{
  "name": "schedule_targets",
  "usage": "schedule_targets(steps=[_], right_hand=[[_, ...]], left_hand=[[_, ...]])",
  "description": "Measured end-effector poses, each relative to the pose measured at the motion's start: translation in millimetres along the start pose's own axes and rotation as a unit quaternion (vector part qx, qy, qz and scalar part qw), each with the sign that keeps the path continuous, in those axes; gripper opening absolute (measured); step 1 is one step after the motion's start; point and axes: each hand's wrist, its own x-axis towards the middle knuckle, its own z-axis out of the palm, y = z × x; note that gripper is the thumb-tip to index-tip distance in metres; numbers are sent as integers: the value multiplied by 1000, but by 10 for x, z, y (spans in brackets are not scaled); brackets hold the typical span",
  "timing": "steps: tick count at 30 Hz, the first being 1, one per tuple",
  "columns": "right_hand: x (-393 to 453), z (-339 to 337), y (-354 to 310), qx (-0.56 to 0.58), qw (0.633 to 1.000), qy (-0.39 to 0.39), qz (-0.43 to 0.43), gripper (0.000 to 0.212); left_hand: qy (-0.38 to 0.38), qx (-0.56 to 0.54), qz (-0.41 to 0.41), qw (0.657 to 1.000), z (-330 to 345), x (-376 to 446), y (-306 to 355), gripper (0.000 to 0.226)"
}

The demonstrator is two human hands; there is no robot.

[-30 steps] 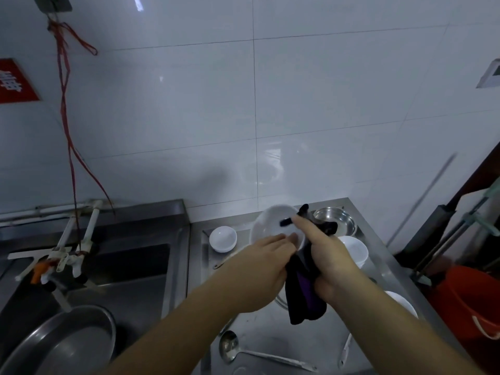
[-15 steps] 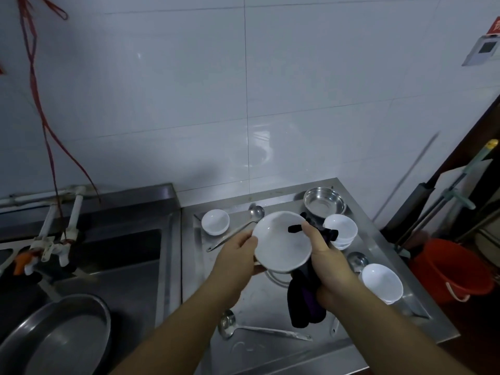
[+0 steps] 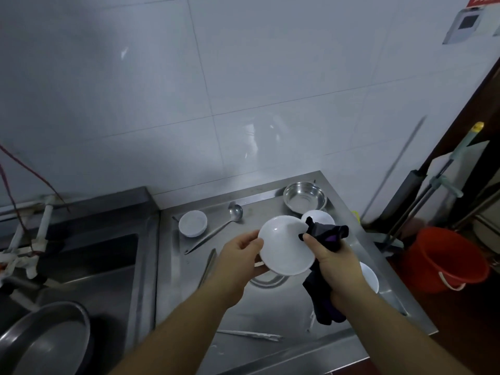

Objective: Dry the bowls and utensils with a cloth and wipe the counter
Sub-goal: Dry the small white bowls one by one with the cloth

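Bowl [image 3: 284,246], white and shallow, is held tilted above the steel counter [image 3: 270,307], its hollow turned toward the camera. Its left rim is pinched by the left hand [image 3: 240,257], thumb on the inside, while the dark cloth [image 3: 328,234] is gripped in the curled fingers of the right hand [image 3: 334,262] and pressed over the right rim, its tail hanging below the wrist. Compared with a second ago, the bowl has been lowered and turned so more of its inside is exposed, and the cloth has been shifted from the upper edge to the right edge. Drying of this bowl is judged to be under way. Still lying on the counter are a small white dish [image 3: 193,223], a ladle [image 3: 234,212], a steel bowl [image 3: 305,197] and other white bowls, and the counter is not yet wiped
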Motion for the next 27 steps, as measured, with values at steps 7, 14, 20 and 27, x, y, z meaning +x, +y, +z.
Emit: schedule_targets(steps=[7,14,20,27], right_hand=[[596,-875,-30,77,996,-25,44,32],[1067,-1563,6,61,997,-1,54,24],[1291,-1975,148,-9,997,38,66,38],[1506,-2251,693,-57,983,124,120,22]], left_hand=[[5,37,-26,999,933,316,-152,25],[4,27,-74,997,1635,612,-368,22],[-3,19,-129,992,2031,886,-594,22],[-6,78,-185,980,2309,1202,-1047,16]])
